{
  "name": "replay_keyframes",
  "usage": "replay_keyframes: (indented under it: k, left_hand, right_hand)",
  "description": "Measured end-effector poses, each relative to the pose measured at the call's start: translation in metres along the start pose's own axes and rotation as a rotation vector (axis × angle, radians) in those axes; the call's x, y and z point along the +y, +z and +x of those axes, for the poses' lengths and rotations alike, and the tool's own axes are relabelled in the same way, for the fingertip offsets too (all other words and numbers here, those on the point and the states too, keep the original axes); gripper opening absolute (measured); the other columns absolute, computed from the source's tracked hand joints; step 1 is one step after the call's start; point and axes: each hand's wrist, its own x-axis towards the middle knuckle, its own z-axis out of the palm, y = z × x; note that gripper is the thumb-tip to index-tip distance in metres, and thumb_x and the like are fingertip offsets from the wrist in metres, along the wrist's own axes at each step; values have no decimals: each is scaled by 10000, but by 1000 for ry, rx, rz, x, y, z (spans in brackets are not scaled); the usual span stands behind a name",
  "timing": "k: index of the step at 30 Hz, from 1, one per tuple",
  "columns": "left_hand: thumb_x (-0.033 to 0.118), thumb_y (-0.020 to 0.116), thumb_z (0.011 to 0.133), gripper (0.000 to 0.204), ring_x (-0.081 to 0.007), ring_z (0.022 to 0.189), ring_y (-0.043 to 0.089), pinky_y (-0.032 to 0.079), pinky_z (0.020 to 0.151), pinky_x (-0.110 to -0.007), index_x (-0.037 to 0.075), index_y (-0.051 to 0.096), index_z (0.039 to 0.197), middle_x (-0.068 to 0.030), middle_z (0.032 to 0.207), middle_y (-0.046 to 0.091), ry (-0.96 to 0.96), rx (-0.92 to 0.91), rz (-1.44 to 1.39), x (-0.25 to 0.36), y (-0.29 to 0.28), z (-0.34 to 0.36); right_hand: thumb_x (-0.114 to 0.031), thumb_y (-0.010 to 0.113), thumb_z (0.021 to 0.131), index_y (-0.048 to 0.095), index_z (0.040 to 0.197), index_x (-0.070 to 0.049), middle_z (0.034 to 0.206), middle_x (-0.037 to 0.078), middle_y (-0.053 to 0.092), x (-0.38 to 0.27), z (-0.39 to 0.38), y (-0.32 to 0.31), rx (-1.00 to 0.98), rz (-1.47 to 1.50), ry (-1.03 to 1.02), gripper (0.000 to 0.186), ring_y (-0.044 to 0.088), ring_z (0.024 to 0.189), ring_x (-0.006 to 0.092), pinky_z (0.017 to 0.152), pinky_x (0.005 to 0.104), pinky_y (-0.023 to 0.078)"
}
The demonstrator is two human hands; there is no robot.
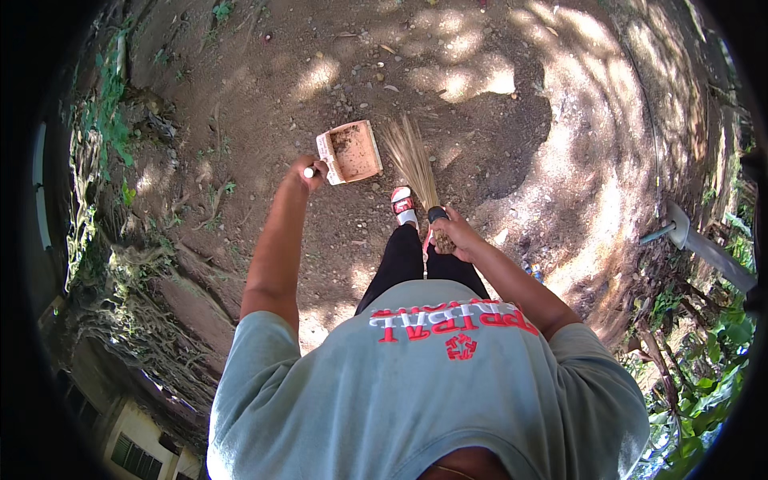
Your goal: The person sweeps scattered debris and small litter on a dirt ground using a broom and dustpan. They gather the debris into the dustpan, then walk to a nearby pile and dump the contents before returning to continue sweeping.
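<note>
My left hand (309,171) is closed round the white handle of a dustpan (358,154). The pan is a pale orange, boxy scoop with a ribbed edge, and bits of dark dirt lie inside it. In my right hand (453,235) is a stick broom (414,162), gripped at its bound upper end below a dark band. Its thin tan bristles fan out forward and to the left, their tips close to the pan's right side. Whether the bristles press on the ground is hard to make out.
Brown dirt ground (448,48) with pebbles and leaves spreads ahead, in patches of sun and shade. My sandalled foot (403,205) stands just behind the pan. Tangled roots (152,296) rise at the left. A grey pipe (712,248) and green plants (720,384) line the right.
</note>
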Motion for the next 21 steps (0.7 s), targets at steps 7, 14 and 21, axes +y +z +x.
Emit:
replay_keyframes:
  k: [7, 14, 21]
  left_hand:
    - [-10, 298, 911, 120, -111, 454, 457, 442, 364, -192, -87, 383, 946, -101, 740, 483, 76, -18, -34, 2, -21, -7]
    - [6, 345, 930, 74, -92, 468, 452, 437, 361, -182, -59, 332, 898, -104, 744, 458, 6, -49, -207, 43, -54, -23]
    - [45, 320, 965, 104, -74, 460, 407, 407, 354, -187, -56, 298, 953, -77, 725, 412, -27, -164, -487, 96, -106, -67]
  right_hand:
    - [-87, 632, 793, 434, 976, -80, 762, 101, 554, -38, 102, 78, -95, 35, 110, 270, 594, 611, 232, 519, 387, 520]
    - [-83, 600, 827, 408, 1062, -104, 747, 93, 557, -73, 19, 79, -337, -16, 31, 304, 600, 604, 208, 469, 345, 506]
    - [-131, 613, 833, 495, 949, -110, 785, 74, 550, -199, 53, -55, 88, 161, -114, 167, 600, 688, 197, 556, 339, 530]
